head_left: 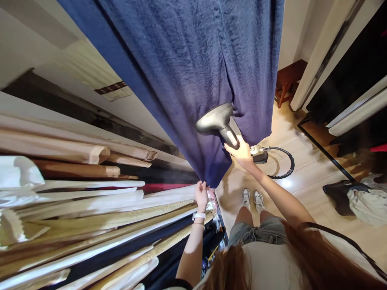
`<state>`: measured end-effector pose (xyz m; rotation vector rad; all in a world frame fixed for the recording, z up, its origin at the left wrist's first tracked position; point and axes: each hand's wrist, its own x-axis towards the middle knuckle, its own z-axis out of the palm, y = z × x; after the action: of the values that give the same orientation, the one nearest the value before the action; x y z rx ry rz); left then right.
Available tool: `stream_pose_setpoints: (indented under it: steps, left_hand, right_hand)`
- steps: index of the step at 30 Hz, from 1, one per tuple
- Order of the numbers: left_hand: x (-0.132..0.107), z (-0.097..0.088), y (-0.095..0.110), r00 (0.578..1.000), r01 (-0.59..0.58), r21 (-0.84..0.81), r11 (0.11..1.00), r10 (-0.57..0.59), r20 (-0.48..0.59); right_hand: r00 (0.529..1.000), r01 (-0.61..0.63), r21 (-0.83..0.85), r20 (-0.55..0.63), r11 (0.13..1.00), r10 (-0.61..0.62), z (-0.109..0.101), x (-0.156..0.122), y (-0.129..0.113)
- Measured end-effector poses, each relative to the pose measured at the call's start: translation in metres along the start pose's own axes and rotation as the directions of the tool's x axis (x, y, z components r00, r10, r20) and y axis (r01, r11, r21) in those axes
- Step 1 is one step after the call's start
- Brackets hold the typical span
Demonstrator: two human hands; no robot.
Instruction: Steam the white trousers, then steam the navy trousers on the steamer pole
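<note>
Hanging clothes (pixel 75 209) crowding left, right hand (pixel 240 152) is gripping a handheld garment steamer (pixel 216 123) against the navy garment (pixel 178 68), left hand (pixel 202 196) pinching its hem (pixel 208 182) taut.

The bare left hand (pixel 201 196) reaches forward with its fingertips pinched closed, the forearm raised; the bare right arm (pixel 281 194) stretches out farther, its right hand (pixel 241 152) curled in a firm grip
</note>
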<state>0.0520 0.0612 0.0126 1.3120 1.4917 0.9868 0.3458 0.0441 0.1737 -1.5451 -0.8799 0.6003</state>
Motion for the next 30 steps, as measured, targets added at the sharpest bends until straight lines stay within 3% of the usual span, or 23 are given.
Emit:
stream_pose_setpoints:
  steps: [10,17,22,26,30]
  left_hand:
    - [-0.012,-0.005,0.003,1.000,-0.013,0.078,0.997,0.011,0.028]
    - [0.003,-0.019,0.001,1.000,-0.011,0.059,0.998,0.010,0.023]
    - [0.022,-0.031,-0.003,1.000,-0.015,0.054,0.998,0.014,0.020]
    - [0.043,-0.037,-0.002,1.000,-0.022,0.033,0.999,0.021,0.019]
    - [0.070,-0.032,-0.002,0.999,-0.025,-0.013,1.000,0.025,0.027]
  right_hand:
    - [0.993,-0.114,0.020,0.046,0.993,0.113,0.036,-0.006,0.038]
    - [0.986,-0.099,-0.046,0.133,0.994,0.104,0.061,-0.008,0.064]
    - [0.977,-0.076,-0.137,0.188,0.988,0.101,0.080,-0.011,0.098]
    - [0.954,-0.214,-0.221,0.160,0.952,0.252,0.080,-0.043,0.139]
    - [0.916,-0.392,-0.195,0.001,0.899,0.400,0.057,-0.097,0.175]
